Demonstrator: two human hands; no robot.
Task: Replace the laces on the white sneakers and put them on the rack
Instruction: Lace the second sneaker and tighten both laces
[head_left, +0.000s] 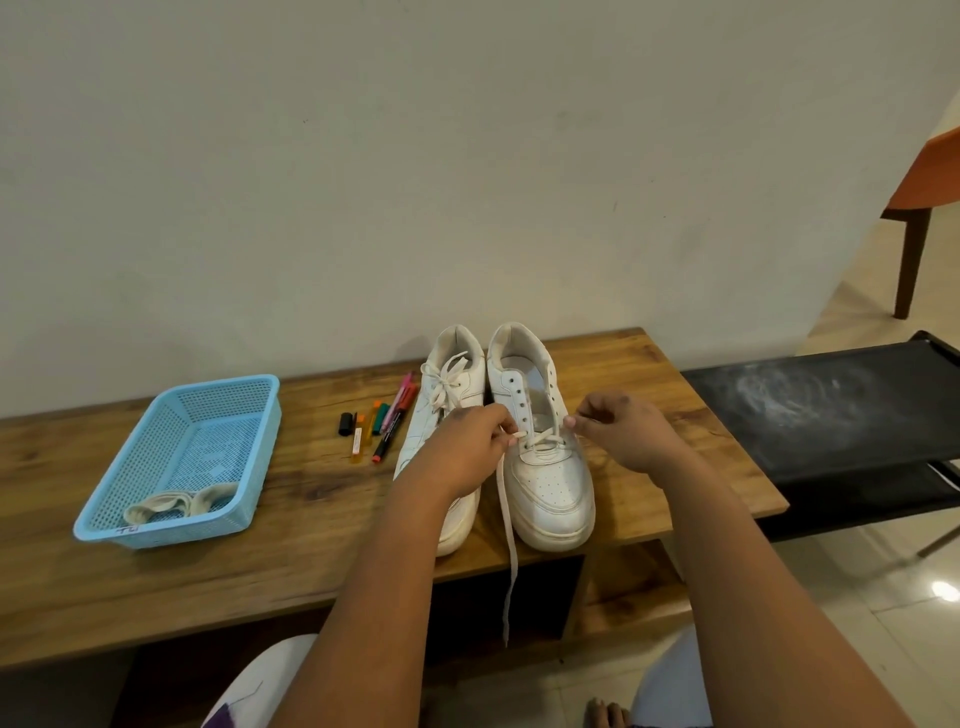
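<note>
Sneaker (545, 467) on the right, laced only at its lowest eyelets: left hand (467, 447) and right hand (618, 431) each pinch a lace (506, 519) end; advise even tension before crossing upward.

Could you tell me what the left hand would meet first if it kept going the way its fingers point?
Probably the right sneaker: the left hand, pinching the lace, points right at its eyelets.

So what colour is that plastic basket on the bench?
Light blue basket, clearest in the head view.
</note>
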